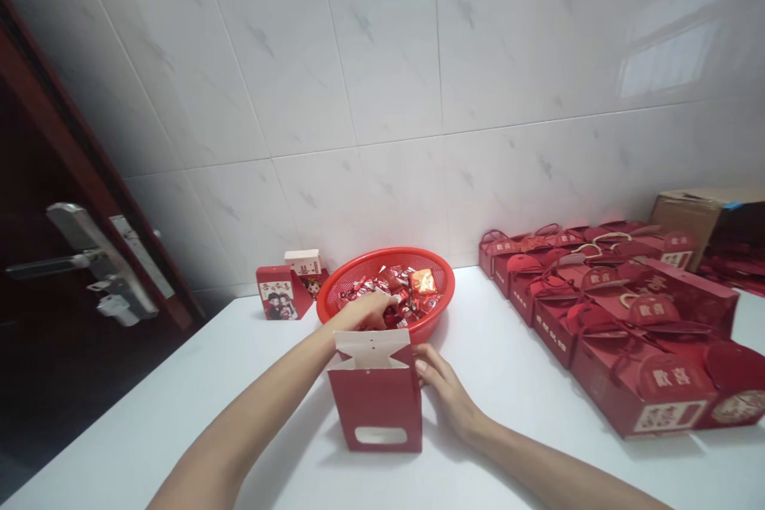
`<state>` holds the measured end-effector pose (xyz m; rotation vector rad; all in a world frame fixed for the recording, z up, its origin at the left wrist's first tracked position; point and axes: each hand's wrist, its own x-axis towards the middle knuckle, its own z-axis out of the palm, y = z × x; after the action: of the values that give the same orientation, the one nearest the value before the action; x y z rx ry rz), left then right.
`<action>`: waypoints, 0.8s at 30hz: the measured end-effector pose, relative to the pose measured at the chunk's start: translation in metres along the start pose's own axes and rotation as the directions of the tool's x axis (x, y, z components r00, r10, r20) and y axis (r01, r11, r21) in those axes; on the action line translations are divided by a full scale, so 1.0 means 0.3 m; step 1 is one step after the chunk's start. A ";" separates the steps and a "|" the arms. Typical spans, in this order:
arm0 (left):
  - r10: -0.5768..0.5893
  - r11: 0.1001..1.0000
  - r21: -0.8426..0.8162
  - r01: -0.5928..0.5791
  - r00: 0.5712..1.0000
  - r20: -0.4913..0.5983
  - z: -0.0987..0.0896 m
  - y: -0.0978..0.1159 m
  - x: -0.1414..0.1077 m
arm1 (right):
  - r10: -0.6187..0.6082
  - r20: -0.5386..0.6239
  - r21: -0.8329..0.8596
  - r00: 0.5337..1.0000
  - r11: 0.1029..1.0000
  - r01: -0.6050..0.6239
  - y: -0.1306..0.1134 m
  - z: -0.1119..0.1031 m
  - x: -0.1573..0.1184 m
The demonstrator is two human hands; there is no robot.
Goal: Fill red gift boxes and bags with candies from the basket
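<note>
A red plastic basket [447, 295] stands on the white table and holds wrapped candies [423, 282], mostly red with one orange-gold pack. My left hand [371, 311] reaches into its near side, fingers bent down among the candies; what they hold, if anything, is hidden. In front of the basket, an upright red paper box [380, 408] has its top open and a pale oval window low on its face. My right hand [441, 382] rests against the right side of this box, its fingertips partly behind the edge.
Rows of closed red gift boxes [642, 382] fill the right side of the table [502, 446]. A cardboard carton [687, 215] sits behind them. Two small printed boxes [280, 295] stand left of the basket. A tiled wall borders the back; a door is at left.
</note>
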<state>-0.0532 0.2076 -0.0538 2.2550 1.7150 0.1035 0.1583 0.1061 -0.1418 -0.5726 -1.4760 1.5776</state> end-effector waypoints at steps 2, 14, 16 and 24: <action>-0.019 1.000 -0.016 0.020 1.000 0.018 -0.026 0.000 -0.002 | 0.002 -0.004 -0.001 1.000 1.000 -0.002 0.006 -0.001 0.006; -0.214 0.608 -0.785 -0.117 0.928 -0.304 -0.106 0.106 -0.074 | 0.072 -0.085 0.113 0.994 0.992 -0.062 0.010 0.011 0.026; -0.214 0.630 -0.769 -0.108 0.928 -0.306 -0.107 0.100 -0.075 | 0.080 -0.096 0.127 0.992 0.990 -0.068 0.010 0.013 0.028; -0.059 0.862 -0.507 -0.001 0.993 -0.102 -0.072 0.022 -0.105 | 0.073 -0.124 0.129 0.990 0.990 -0.057 0.024 0.008 0.035</action>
<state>-0.0612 0.1803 -0.0274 1.8558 1.5436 0.6155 0.1489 0.1141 -0.1458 -0.6432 -1.2645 1.6390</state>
